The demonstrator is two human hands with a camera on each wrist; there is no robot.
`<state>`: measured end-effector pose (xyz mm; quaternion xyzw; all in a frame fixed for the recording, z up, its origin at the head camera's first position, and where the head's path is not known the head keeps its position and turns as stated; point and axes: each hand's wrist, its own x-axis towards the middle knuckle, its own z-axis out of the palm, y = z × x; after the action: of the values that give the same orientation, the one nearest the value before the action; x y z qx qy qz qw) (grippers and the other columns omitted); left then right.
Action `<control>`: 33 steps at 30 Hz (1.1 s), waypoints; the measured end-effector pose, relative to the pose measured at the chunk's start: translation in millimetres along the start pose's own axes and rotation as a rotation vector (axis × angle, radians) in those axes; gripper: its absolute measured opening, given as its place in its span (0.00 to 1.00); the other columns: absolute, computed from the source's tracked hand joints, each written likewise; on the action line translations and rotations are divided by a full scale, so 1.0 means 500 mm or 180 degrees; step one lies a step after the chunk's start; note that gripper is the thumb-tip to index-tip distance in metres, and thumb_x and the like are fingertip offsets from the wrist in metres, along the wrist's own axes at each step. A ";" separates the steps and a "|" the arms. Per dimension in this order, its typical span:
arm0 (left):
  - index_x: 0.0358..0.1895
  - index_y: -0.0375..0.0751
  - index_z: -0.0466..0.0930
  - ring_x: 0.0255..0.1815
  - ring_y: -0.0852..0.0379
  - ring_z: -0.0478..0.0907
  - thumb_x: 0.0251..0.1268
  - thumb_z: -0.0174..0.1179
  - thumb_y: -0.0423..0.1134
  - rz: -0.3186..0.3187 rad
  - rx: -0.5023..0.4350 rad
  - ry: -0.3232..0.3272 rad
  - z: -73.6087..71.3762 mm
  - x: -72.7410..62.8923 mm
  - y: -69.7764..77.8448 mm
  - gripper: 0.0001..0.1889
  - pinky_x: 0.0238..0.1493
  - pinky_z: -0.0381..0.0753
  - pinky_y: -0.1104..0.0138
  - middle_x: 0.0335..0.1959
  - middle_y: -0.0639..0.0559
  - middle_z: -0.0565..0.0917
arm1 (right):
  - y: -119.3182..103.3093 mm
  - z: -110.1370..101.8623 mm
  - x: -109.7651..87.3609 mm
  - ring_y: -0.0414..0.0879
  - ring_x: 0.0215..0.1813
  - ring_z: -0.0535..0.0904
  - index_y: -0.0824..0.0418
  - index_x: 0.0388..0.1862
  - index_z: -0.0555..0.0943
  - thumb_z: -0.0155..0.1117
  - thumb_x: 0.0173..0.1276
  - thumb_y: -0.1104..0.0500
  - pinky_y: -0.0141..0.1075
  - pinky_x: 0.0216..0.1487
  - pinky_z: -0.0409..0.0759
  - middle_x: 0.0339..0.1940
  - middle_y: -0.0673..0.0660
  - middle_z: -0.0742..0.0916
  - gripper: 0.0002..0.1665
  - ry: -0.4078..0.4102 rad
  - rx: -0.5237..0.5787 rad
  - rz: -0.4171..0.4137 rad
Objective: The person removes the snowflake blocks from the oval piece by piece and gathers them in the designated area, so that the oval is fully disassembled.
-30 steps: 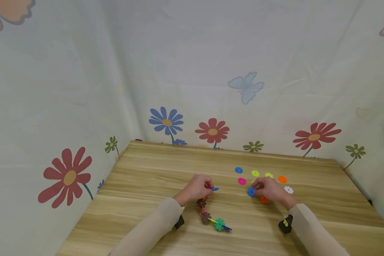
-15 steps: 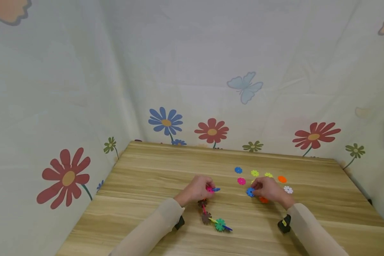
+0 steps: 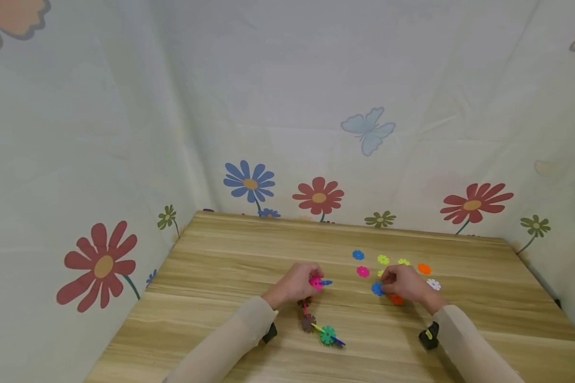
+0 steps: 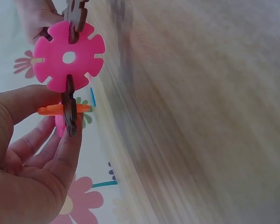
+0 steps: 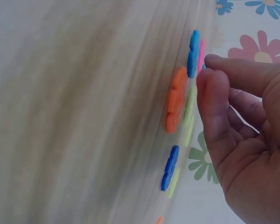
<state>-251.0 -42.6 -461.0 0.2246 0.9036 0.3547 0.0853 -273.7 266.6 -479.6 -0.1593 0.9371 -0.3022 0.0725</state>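
Observation:
At the table's middle, my left hand [image 3: 298, 282] pinches a chain of slotted, flower-shaped building discs. Between its thumb and fingers in the left wrist view is an orange disc [image 4: 50, 110], joined to a brown disc [image 4: 70, 112]; a pink disc [image 4: 84, 65] sits above. From the fingertips in the head view a pink disc [image 3: 317, 283] and a blue disc [image 3: 327, 282] stick out. The chain runs nearer me to a green disc [image 3: 328, 335]. My right hand [image 3: 406, 283] pinches the edge of another blue disc [image 3: 376, 289], low over the table; the fingers partly cover it.
Several loose discs lie around my right hand, among them a pink disc [image 3: 362, 271], a white disc [image 3: 433, 284] and orange discs [image 3: 424, 269]. A patterned curtain [image 3: 287, 106] hangs behind the wooden table [image 3: 249, 239]. Each wrist wears a black device [image 3: 428, 336].
My left hand has turned the chain's end, so the pink disc now faces the head view and the blue one beside it has shifted slightly right. My right hand has hardly moved.

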 end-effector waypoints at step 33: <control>0.40 0.37 0.82 0.30 0.65 0.77 0.51 0.69 0.31 -0.0046 -0.0061 0.0102 0.005 0.016 0.005 0.12 0.32 0.76 0.73 0.30 0.54 0.82 | -0.175 0.104 0.055 0.37 0.33 0.79 0.53 0.35 0.84 0.68 0.62 0.61 0.32 0.35 0.78 0.32 0.46 0.85 0.04 -0.0085 0.0408 -0.0989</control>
<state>-256.5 -35.6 -461.1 0.2115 0.9030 0.3663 0.0755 -265.1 162.2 -471.0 -0.3013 0.8789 -0.3668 0.0474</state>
